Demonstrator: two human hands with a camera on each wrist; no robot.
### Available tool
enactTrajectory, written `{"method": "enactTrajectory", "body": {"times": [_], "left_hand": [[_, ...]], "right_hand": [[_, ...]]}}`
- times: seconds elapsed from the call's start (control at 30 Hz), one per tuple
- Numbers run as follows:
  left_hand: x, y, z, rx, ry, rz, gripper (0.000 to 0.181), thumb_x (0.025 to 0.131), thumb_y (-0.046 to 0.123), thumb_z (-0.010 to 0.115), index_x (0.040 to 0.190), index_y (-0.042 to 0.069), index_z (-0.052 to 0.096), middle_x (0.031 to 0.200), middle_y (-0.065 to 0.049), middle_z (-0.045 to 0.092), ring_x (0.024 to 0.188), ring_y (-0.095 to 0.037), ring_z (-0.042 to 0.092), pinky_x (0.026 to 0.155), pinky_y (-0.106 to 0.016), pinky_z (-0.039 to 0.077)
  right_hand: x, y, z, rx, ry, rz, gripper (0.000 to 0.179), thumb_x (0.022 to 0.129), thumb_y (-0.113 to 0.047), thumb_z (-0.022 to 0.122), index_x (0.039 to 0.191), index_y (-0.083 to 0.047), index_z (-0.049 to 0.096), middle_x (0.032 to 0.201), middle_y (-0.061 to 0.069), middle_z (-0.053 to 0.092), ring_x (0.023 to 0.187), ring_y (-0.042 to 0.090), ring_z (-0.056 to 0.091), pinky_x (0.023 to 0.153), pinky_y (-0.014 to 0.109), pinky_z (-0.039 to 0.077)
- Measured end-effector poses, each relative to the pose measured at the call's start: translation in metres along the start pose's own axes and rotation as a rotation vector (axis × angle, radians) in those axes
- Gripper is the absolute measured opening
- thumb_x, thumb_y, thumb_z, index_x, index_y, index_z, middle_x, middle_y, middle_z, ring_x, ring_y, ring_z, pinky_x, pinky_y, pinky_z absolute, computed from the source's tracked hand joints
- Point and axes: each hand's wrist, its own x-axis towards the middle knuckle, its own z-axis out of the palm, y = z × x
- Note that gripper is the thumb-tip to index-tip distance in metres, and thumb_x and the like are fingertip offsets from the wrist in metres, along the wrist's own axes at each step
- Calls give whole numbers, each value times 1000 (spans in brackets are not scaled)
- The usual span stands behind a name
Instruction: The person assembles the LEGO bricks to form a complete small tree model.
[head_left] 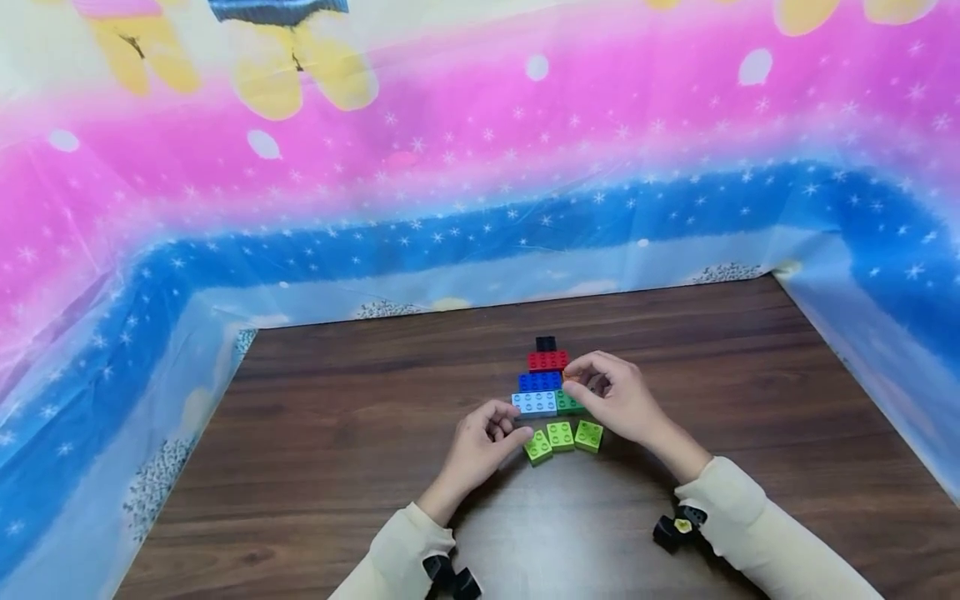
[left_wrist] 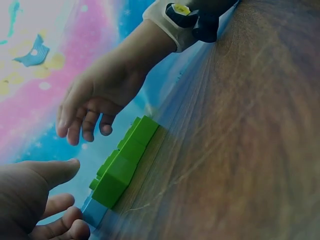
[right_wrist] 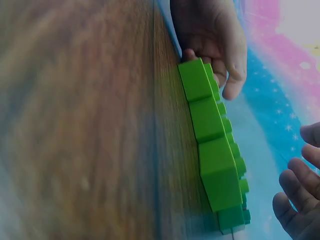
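Note:
Toy building bricks stand in stacked-looking rows on the table: a black brick (head_left: 545, 343) at the far end, then a red brick (head_left: 547, 360), a blue brick (head_left: 539, 382), and a light blue brick (head_left: 534, 403) beside a green brick (head_left: 568, 402). Nearer the person are three lime green bricks (head_left: 559, 436). My left hand (head_left: 480, 442) is by the light blue brick and the leftmost lime brick, thumb and fingers apart. Above the row's right side hovers my right hand (head_left: 617, 392), fingers loosely bent, partly hiding an orange brick (head_left: 567, 376). Neither hand visibly holds anything.
The brown wooden table (head_left: 337, 433) ends at a printed pink and blue cloth (head_left: 465, 200) hanging behind and along both sides. Black wrist cameras are strapped at both cream sleeves (head_left: 780, 533).

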Motion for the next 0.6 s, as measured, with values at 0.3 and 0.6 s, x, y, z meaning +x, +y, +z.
{"method": "enactTrajectory", "body": {"times": [0.3,0.6], "left_hand": [[-2,3,-3,230,-116,107,32,91,27,86,111,4,77,96,-3,67,76,-11,55,69,-25,48],[-1,3,-1,332,-138,147,40,83,32,92,113,9,79,96,5,67,78,-9,54,70,-25,48]], "right_hand": [[-2,-6,-2,-195,-270,-121,19,94,-13,81,112,-8,75,105,3,72,81,7,61,68,30,56],[-2,-14,-5,-248,-452,-92,18,95,-18,81,112,-14,76,108,-3,72,89,10,67,75,33,58]]}}
